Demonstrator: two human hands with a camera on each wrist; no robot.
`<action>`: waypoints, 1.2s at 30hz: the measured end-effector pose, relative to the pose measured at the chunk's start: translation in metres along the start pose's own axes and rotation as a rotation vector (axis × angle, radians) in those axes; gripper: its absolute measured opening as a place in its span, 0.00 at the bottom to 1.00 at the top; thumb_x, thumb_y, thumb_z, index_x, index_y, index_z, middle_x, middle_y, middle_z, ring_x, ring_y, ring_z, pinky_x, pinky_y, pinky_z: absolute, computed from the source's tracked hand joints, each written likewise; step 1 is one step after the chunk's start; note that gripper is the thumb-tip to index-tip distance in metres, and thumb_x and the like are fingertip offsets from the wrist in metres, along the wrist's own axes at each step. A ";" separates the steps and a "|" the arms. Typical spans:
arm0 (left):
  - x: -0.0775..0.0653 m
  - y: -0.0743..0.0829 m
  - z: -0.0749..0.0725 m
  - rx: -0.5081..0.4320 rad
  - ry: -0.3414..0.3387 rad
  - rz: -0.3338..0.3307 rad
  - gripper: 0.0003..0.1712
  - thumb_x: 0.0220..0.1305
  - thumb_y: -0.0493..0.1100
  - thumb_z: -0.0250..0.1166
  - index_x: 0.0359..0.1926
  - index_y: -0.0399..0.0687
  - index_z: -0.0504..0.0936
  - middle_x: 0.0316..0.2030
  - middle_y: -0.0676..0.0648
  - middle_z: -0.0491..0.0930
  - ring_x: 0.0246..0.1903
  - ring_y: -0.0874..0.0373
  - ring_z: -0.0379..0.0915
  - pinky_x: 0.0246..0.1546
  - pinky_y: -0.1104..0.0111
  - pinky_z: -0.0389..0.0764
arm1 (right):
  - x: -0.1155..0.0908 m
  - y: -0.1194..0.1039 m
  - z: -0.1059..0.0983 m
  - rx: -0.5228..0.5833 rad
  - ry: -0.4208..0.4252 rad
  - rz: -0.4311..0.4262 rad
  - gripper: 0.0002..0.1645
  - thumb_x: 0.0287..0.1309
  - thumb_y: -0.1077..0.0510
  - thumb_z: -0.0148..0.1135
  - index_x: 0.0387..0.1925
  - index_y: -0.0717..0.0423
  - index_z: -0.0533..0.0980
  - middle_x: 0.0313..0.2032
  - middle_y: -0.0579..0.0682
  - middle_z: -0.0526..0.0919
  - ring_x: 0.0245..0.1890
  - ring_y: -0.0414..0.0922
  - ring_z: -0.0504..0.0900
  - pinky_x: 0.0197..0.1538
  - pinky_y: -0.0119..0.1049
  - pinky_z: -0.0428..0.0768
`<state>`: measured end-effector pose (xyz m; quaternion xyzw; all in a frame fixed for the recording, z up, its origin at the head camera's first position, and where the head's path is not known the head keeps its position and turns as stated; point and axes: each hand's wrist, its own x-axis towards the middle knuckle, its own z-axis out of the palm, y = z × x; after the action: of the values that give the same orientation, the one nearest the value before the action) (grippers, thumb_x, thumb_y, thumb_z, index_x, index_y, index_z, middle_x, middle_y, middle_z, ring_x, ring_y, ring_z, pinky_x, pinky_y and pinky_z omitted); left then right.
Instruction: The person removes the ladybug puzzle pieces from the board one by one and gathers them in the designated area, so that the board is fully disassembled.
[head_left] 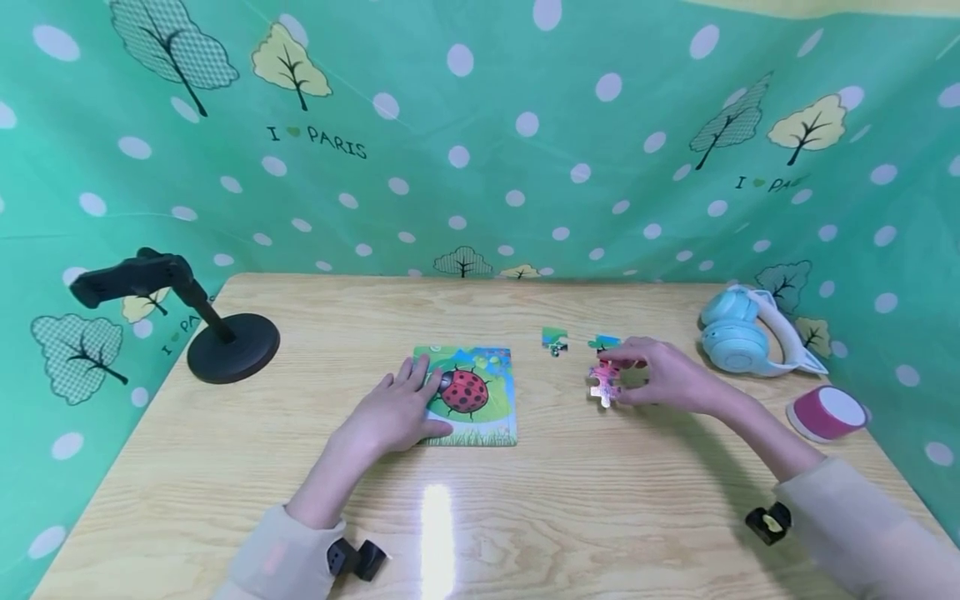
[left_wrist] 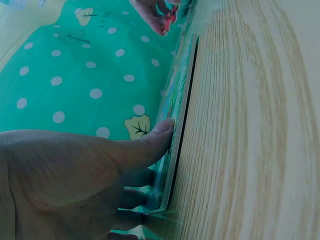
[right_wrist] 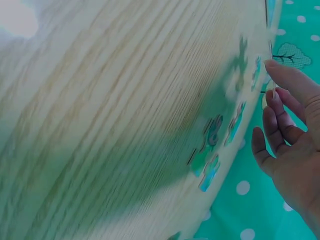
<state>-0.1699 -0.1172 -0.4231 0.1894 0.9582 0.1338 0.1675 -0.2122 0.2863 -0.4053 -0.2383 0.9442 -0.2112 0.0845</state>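
Note:
A square ladybug puzzle board (head_left: 491,412) lies flat on the wooden table. My left hand (head_left: 393,410) rests on its left side, fingers spread, the thumb along the near edge in the left wrist view. To the right, my right hand (head_left: 670,375) pinches a pink puzzle piece (head_left: 604,383) between thumb and fingers, a little above the table. In the left wrist view that piece (left_wrist: 171,20) looks red. Just beyond it lies a blue-green puzzle piece (head_left: 604,342), partly covered by the right fingers. Another green-and-blue piece (head_left: 555,340) lies left of that one.
A black stand with a round base (head_left: 234,348) is at the far left. Light-blue headphones (head_left: 738,342) lie at the right, beyond the right forearm. Near them is a pink-and-white round object (head_left: 827,412). A green dotted cloth (head_left: 480,167) hangs behind the table.

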 end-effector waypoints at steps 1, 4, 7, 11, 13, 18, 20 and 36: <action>0.000 0.000 0.000 0.000 -0.001 0.000 0.48 0.70 0.60 0.64 0.79 0.38 0.58 0.81 0.33 0.44 0.81 0.33 0.41 0.79 0.40 0.53 | 0.000 0.001 0.000 -0.005 -0.007 -0.003 0.39 0.49 0.58 0.80 0.65 0.58 0.78 0.45 0.49 0.85 0.45 0.48 0.82 0.42 0.39 0.83; 0.000 0.000 0.001 0.000 0.003 0.003 0.48 0.70 0.60 0.64 0.79 0.38 0.58 0.81 0.32 0.45 0.81 0.33 0.41 0.79 0.40 0.53 | -0.001 0.005 -0.001 -0.043 -0.012 -0.009 0.39 0.48 0.59 0.79 0.64 0.58 0.79 0.44 0.48 0.86 0.42 0.45 0.79 0.40 0.36 0.80; 0.000 0.001 0.001 0.000 0.005 0.002 0.48 0.70 0.60 0.64 0.79 0.38 0.58 0.81 0.33 0.45 0.81 0.33 0.41 0.80 0.41 0.53 | -0.001 0.010 -0.001 -0.081 -0.011 -0.020 0.37 0.47 0.58 0.80 0.63 0.58 0.80 0.44 0.48 0.86 0.42 0.43 0.79 0.41 0.35 0.78; 0.000 0.001 0.000 0.003 0.006 -0.002 0.48 0.70 0.60 0.64 0.79 0.38 0.58 0.82 0.33 0.45 0.81 0.33 0.41 0.80 0.41 0.53 | -0.002 0.016 0.001 -0.100 -0.008 -0.033 0.35 0.49 0.57 0.80 0.61 0.58 0.81 0.43 0.48 0.86 0.43 0.43 0.80 0.43 0.37 0.79; 0.000 0.000 0.000 0.003 0.005 -0.002 0.48 0.70 0.60 0.64 0.79 0.38 0.58 0.82 0.33 0.45 0.81 0.33 0.41 0.80 0.41 0.53 | -0.001 0.019 0.001 -0.103 -0.011 -0.037 0.35 0.50 0.56 0.80 0.61 0.59 0.81 0.42 0.48 0.86 0.43 0.43 0.80 0.43 0.38 0.79; -0.001 0.000 0.000 0.000 0.008 -0.007 0.49 0.69 0.60 0.65 0.79 0.39 0.59 0.82 0.33 0.45 0.81 0.34 0.41 0.79 0.40 0.53 | -0.001 0.020 0.001 -0.105 -0.025 -0.019 0.36 0.50 0.56 0.81 0.61 0.59 0.81 0.43 0.50 0.86 0.43 0.45 0.80 0.43 0.39 0.79; -0.001 0.000 0.000 0.001 0.014 -0.009 0.49 0.69 0.60 0.65 0.79 0.39 0.59 0.81 0.33 0.45 0.81 0.34 0.41 0.79 0.40 0.53 | -0.002 0.021 0.002 -0.108 -0.019 -0.015 0.36 0.49 0.56 0.81 0.61 0.60 0.81 0.45 0.51 0.86 0.45 0.47 0.82 0.45 0.41 0.81; -0.001 0.000 0.001 -0.008 0.033 -0.017 0.49 0.67 0.61 0.67 0.78 0.39 0.60 0.81 0.34 0.47 0.81 0.34 0.43 0.79 0.39 0.52 | -0.007 0.028 0.003 -0.053 0.058 -0.003 0.34 0.52 0.57 0.80 0.62 0.57 0.81 0.50 0.54 0.88 0.52 0.55 0.84 0.51 0.52 0.84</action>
<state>-0.1687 -0.1170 -0.4234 0.1784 0.9619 0.1392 0.1533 -0.2164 0.3110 -0.4196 -0.2358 0.9511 -0.1928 0.0504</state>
